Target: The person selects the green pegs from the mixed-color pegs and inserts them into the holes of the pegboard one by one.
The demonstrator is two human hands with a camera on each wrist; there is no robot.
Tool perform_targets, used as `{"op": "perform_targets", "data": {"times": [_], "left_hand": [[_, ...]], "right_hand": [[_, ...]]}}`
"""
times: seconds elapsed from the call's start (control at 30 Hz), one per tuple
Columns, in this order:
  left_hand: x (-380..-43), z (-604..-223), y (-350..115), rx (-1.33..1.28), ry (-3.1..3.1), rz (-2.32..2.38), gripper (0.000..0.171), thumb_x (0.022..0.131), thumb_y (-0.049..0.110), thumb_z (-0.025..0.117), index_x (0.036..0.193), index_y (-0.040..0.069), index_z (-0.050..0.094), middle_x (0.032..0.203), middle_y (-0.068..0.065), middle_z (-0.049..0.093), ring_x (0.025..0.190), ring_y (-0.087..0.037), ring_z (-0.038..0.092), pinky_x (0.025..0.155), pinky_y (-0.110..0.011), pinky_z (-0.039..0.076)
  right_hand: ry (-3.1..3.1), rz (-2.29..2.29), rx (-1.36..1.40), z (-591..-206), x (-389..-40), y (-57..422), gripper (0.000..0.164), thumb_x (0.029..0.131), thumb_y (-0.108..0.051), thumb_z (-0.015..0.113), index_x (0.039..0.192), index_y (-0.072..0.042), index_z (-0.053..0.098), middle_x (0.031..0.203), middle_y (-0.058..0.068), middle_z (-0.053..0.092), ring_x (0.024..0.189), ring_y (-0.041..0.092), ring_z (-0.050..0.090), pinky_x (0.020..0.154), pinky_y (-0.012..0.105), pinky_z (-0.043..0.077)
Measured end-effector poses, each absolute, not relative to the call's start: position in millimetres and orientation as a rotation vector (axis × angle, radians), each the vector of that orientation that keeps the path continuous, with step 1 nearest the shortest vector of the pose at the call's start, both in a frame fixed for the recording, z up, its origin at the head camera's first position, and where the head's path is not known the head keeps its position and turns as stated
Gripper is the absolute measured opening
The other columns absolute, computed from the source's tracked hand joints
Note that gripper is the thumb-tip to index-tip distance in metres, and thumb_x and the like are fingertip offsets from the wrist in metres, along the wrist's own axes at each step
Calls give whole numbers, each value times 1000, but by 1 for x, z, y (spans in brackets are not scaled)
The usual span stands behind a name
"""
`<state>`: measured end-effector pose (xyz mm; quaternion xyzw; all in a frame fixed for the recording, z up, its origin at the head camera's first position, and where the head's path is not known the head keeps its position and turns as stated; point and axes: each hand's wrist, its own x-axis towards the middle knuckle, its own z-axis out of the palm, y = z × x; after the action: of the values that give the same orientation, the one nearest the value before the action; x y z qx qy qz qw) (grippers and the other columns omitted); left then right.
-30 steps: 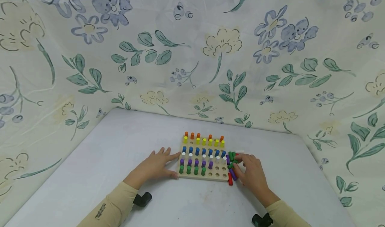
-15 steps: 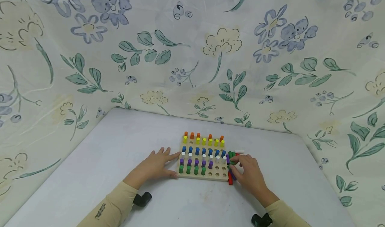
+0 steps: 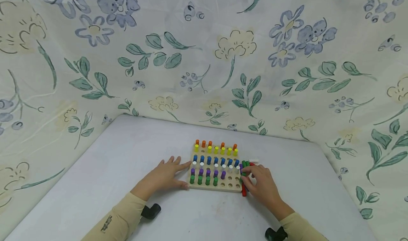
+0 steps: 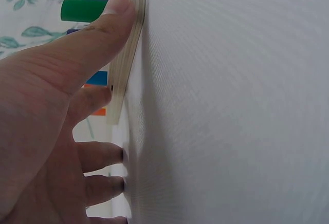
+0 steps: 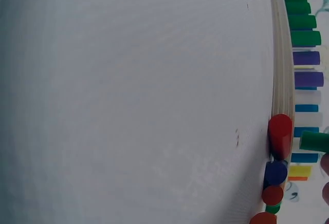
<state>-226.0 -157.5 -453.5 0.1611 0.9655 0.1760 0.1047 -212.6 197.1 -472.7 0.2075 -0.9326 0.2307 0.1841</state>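
Observation:
A wooden pegboard lies on the table with rows of orange, yellow, blue, white, purple and green pegs standing in it. My left hand rests at its left side, fingers spread; in the left wrist view the thumb presses against the board's edge. At the right end of the board, my right hand pinches a green peg between thumb and fingers, above the board's surface. Several holes at the near right of the board hold no peg. The fingers partly hide the pegs behind them.
Loose pegs lie along the board's right side, among them a red peg, a white peg and a green peg. A white table bears everything, with a floral cloth hanging behind it.
My right hand has picked a green peg from the loose pile and shifted slightly left, toward the board's right edge. The left hand and the board have stayed in place.

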Motion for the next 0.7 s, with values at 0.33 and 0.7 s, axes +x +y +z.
{"op": "perform_targets", "data": {"times": [0.33,0.7], "left_hand": [[-226,-452,-157,469,2841,516,88,79,57,80,153,22,49,158,-27,36,149,-51,24,117,-70,17],[-224,-453,-157,488,2854,522,88,79,57,80,153,21,49,157,-29,35,148,-52,24,117,-70,19]], "right_hand": [[-2601,694,617,-473,-212,193,24,86,-16,83,107,-12,71,88,-10,63,87,17,55,78,36,44],[-2583,716,675,-475,-211,187,27,85,-19,85,107,-15,71,94,-10,70,92,11,56,80,36,44]]}}
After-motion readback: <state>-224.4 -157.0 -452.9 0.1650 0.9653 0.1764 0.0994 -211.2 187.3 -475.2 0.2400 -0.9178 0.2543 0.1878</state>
